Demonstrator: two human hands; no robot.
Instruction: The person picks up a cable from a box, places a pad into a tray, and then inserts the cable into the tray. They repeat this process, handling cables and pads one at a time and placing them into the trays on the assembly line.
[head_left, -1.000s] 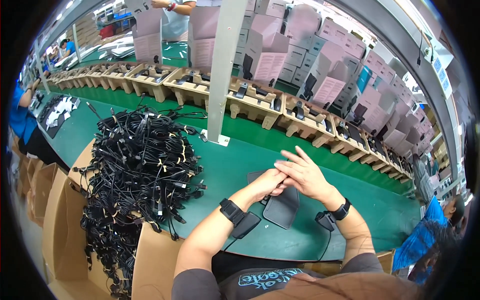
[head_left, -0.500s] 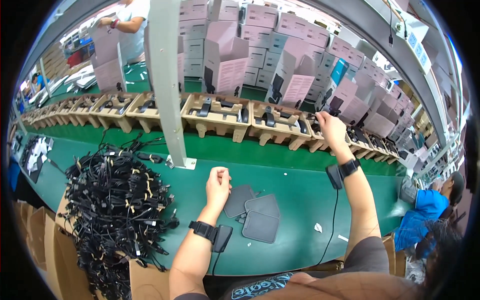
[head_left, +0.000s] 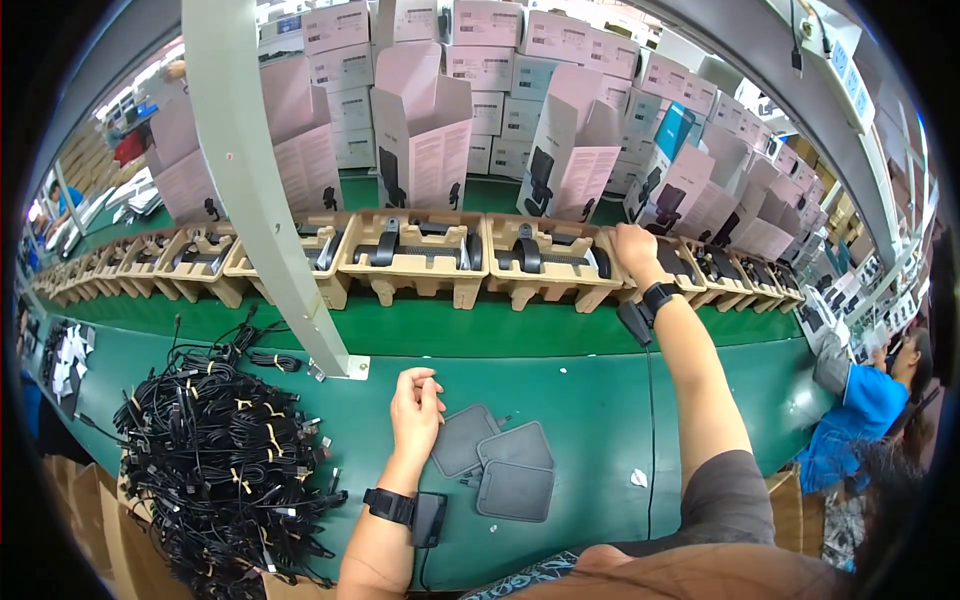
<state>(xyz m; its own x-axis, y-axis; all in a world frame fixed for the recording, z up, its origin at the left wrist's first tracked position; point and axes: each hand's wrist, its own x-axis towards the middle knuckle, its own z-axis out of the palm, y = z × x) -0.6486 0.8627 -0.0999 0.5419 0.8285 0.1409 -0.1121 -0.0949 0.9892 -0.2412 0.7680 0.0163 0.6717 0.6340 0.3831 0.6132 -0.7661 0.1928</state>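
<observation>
My right hand [head_left: 637, 252] reaches over one of the brown moulded-pulp trays [head_left: 555, 285] in the row. Its fingers are bent down at the tray, and what they grip, if anything, is hidden. Black parts, among them a curved band [head_left: 527, 248], lie in the tray to its left. Loosely curled above the green table, my left hand [head_left: 415, 410] shows nothing in its fingers. Close by its right side lie several flat dark grey pads [head_left: 517, 490] with rounded corners, overlapping one another. Each wrist wears a black strap with a small box.
A big heap of bundled black cables [head_left: 220, 450] fills the table's left side. A white metal post [head_left: 255, 170] rises before the trays. Behind them stand opened cartons [head_left: 420, 140] and stacked boxes [head_left: 485, 65]. A person in blue [head_left: 860, 400] sits at far right.
My right hand has come down and left, onto the tray. My left hand stays near the pads, its fingers slightly looser. The whole view has shifted.
</observation>
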